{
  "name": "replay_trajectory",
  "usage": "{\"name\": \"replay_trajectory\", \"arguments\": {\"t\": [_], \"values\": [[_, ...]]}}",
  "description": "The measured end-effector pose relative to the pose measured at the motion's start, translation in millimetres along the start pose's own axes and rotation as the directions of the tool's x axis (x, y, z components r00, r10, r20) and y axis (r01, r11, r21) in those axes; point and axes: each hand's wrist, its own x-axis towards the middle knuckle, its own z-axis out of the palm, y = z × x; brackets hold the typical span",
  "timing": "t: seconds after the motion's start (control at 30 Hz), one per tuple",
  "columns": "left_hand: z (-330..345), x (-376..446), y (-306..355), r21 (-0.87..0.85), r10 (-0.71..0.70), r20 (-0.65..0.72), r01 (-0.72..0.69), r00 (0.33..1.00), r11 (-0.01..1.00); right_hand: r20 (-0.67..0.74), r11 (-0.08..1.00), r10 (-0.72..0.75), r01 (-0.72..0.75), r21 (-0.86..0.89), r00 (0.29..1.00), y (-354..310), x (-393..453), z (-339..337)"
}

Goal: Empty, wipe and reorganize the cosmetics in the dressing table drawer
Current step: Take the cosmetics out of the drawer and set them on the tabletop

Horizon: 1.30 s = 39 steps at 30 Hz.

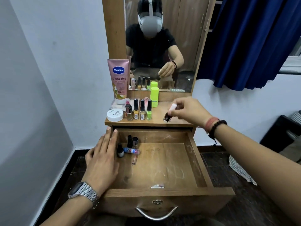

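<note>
Right hand [189, 110] pinches a dark nail polish bottle [168, 115] by its pale cap, bottle tilted with its base touching the counter [175, 122] right of a row of four upright polish bottles [139, 111]; a white jar [115, 115], pink lotion tube [119, 80] and green bottle [154, 97] stand at the counter's far left. Left hand [101, 158], fingers straight and holding nothing, rests on the left wall of the open drawer [195, 162]. In the drawer's far-left corner: three small dark bottles [129, 144] upright, a blue-pink tube [131, 150] and a clear tube [134, 159] lying flat; a small packet [157, 185] sits by the near wall.
</note>
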Motion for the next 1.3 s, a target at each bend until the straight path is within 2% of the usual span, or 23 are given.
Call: {"name": "replay_trajectory", "arguments": {"t": [0.1,0.33,0.8,0.97,1.07,1.13,1.3], "values": [[0,0,1,-0.003,0.008,0.002,-0.008,1.0,1.0,-0.162,1.0,0.002,-0.004,-0.014,0.987,2,29,-6],[4,0,-4,0.028,0.032,0.02,-0.032,0.999,0.999,-0.28,0.992,0.053,-0.083,-0.096,0.959,20,95,21],[12,0,-8,0.023,0.083,0.009,-0.084,0.996,0.996,-0.192,0.964,0.115,-0.156,-0.214,0.975,42,144,53],[9,2,-8,0.035,0.07,0.019,-0.07,0.997,0.997,-0.275,0.975,0.148,-0.187,-0.121,0.95,41,127,43],[9,2,-7,0.049,0.051,0.026,-0.052,0.998,0.997,-0.346,0.988,0.109,-0.141,-0.07,0.932,35,89,38],[9,1,-6,0.057,0.043,0.033,-0.045,0.999,0.997,-0.298,0.996,0.082,-0.091,-0.017,0.951,27,52,38],[8,1,-6,0.061,0.023,0.061,-0.027,0.998,0.998,0.016,0.998,0.039,-0.04,0.057,0.999,12,-54,54]]}}
